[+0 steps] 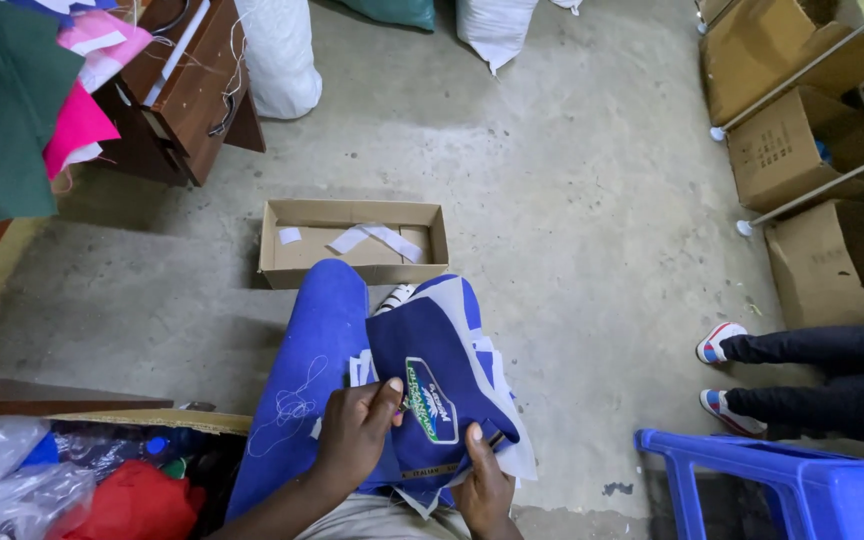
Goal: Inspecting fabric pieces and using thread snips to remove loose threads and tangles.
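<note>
Hands [417,450] gripping blue fabric piece [432,350], lap-level

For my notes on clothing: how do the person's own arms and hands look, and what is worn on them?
Both forearms are bare: no sleeves, gloves, watch or rings show. The left hand and the right hand are uncovered, with short plain nails on the fingers. The upper arms lie outside the picture, so a short sleeve higher up cannot be ruled out.
</note>
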